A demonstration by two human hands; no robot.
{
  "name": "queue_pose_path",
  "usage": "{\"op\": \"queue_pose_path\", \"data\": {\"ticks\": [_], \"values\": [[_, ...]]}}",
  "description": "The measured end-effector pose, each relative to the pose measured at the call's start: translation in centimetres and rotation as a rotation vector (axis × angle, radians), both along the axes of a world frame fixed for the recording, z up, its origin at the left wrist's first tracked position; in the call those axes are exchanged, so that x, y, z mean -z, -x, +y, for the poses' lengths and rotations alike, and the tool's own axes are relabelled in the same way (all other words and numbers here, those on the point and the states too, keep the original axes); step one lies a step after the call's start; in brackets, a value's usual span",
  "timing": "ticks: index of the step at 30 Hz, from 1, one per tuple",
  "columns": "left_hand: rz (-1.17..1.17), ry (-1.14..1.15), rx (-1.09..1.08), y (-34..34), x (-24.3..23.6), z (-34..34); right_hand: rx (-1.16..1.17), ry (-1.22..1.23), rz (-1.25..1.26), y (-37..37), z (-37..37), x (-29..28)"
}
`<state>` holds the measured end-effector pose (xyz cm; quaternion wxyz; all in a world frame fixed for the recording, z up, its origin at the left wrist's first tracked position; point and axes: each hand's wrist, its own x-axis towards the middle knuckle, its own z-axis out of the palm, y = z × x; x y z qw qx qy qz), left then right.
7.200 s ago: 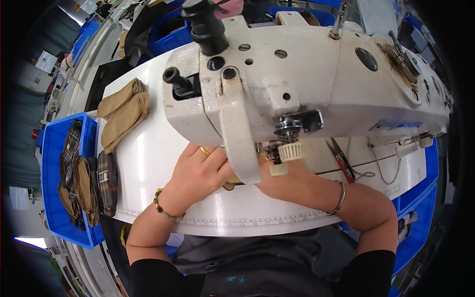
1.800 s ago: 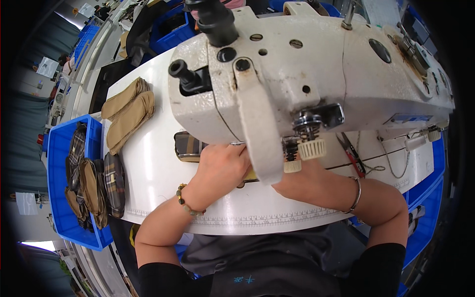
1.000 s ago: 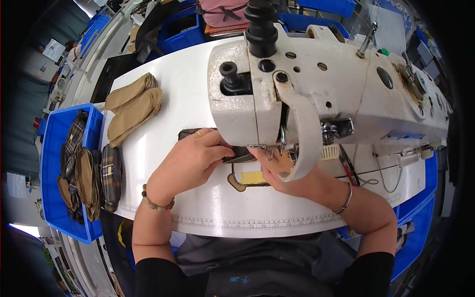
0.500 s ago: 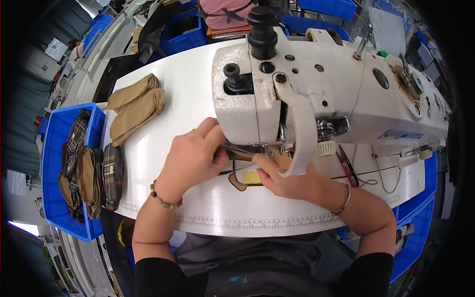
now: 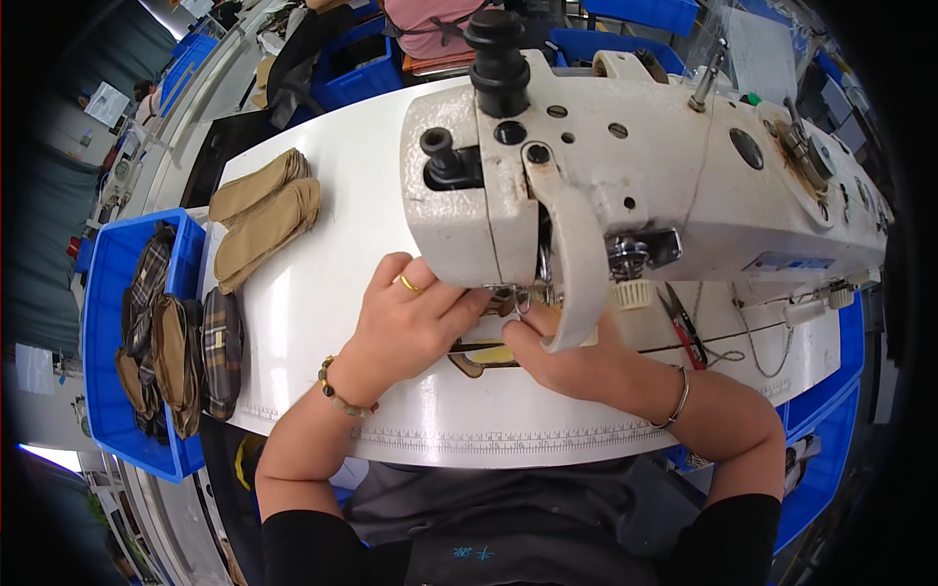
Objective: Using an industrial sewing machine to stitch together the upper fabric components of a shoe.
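A white sewing machine (image 5: pixel 454 230) stands over the table, its presser foot (image 5: pixel 522 299) down between my hands. Under its head, my left hand (image 5: pixel 410 327) has its fingers curled at a brown fabric piece (image 5: pixel 502 306), left of the foot. On the other side my right hand (image 5: pixel 567 356) bends its thumb and fingers in close to the foot, on the same piece. Most of the fabric is hidden by my fingers and the machine. A tan, dark-edged shape (image 5: pixel 467 366) shows just below my left fingertips.
Stacked tan fabric pieces (image 5: pixel 264 230) lie at the table's far left. A blue bin (image 5: pixel 147 444) with plaid and tan pouches adjoins the left edge; one plaid pouch (image 5: pixel 222 354) sits beside it. Red-and-black thread snips (image 5: pixel 688 332) rest at right. A printed ruler (image 5: pixel 489 444) follows the front edge.
My left hand has moved right, closer to the presser foot, with its fingers now further under the machine head. The zipper seen earlier beside the foot is now covered. My right hand has barely shifted.
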<state>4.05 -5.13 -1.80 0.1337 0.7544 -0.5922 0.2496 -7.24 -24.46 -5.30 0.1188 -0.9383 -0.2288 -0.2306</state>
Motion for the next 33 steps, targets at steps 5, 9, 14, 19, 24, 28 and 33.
{"op": "queue_pose_path", "data": {"ticks": [5,9,14,19,24,28,33], "values": [[-0.054,-0.013,0.093,0.3,-0.7,-0.3,-0.036,-0.240,-0.176,-0.7,-0.3,-0.7],[0.325,-0.146,-0.081,-0.2,-0.2,-0.3,-0.070,-0.237,-0.315,-0.7,-0.5,0.7],[0.450,0.056,-0.162,-1.1,1.7,-0.5,-0.036,-0.118,-0.215,0.1,-0.5,0.1],[0.487,0.063,-0.107,-1.1,2.5,-0.7,-0.083,-0.112,-0.211,-0.2,-0.5,0.8],[0.616,0.138,-0.024,-1.3,2.2,-0.8,-0.136,-0.167,0.151,-0.4,0.7,1.3],[0.824,0.206,-0.037,-1.2,2.3,-1.0,-0.110,-0.100,0.038,-0.5,0.8,1.9],[0.797,0.138,-0.081,-1.3,1.9,-0.7,-0.087,-0.026,0.132,0.4,0.6,-0.4]]}}
